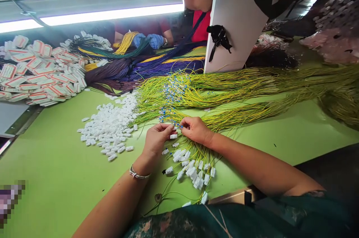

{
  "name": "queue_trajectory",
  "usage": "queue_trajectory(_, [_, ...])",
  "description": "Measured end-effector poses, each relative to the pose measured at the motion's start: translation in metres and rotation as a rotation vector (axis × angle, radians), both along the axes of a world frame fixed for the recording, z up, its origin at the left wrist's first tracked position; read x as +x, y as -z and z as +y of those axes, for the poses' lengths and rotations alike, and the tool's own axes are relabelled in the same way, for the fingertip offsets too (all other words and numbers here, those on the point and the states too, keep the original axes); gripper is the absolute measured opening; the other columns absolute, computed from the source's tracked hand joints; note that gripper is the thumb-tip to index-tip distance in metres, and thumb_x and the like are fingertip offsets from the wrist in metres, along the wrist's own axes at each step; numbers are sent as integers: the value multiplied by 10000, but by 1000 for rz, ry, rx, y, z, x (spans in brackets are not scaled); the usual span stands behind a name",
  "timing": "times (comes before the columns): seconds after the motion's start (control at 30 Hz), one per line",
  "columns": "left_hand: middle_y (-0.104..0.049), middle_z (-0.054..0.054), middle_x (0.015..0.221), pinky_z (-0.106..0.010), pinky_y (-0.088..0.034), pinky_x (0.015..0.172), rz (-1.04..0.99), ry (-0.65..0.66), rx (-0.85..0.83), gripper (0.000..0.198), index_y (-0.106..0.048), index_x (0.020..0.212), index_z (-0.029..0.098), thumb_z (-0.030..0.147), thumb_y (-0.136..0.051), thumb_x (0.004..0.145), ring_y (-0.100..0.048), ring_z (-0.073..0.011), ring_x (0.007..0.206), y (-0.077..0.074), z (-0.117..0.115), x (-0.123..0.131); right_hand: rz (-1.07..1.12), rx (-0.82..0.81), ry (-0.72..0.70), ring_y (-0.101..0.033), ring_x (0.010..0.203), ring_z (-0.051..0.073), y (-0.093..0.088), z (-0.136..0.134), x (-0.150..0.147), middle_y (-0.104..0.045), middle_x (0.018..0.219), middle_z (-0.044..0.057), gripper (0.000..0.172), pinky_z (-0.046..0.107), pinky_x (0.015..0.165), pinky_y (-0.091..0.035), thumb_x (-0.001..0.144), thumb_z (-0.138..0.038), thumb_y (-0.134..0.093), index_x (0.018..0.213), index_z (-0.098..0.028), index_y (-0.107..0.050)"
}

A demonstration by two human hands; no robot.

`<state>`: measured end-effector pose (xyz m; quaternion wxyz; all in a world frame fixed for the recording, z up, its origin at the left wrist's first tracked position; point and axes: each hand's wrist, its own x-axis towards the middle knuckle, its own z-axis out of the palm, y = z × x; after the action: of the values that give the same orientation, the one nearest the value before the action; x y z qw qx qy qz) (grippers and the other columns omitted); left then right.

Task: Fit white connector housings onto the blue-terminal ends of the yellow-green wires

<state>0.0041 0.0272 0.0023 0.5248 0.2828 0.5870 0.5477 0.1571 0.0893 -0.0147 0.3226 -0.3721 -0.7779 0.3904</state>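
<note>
1 left hand, frame centre, fingers pinched on 1 white connector; 1 right hand, alongside, fingers pinched on 1 blue-tipped wire. Good handling likely needs short grip, straight alignment.

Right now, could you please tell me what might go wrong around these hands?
The yellow-green wires beside the right hand lie loosely bunched and could tangle. Some wired white connectors lie close to the person's dark green clothing, so they might snag on it.
</note>
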Motion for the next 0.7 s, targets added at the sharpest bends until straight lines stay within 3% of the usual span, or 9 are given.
queue_trajectory(0.2, [-669,-32,600,-238,-502,556,28,-57,22,373,-648,716,112,382,-826,529,-643,-151,554,3,0,2,-1,44,-17,-434,502,59,2,-2,-1,-560,564,-32,67,188,522,-335,677,-109,-570,687,-129,-633])
queue_trajectory(0.4, [-673,-38,589,-260,-519,571,96,3,22,361,-620,654,121,412,-805,547,-646,-160,538,3,0,7,-2,29,-1,-440,499,60,3,-1,-2,-575,570,-28,54,189,513,-331,691,-146,-590,694,-128,-640])
queue_trajectory(0.7, [-685,-50,609,-247,-527,576,91,-9,16,341,-607,664,122,385,-798,563,-655,-154,554,7,2,4,-123,37,-8,-454,523,70,-3,1,1,-580,571,-26,86,197,530,-320,675,-119,-569,689,-140,-651])
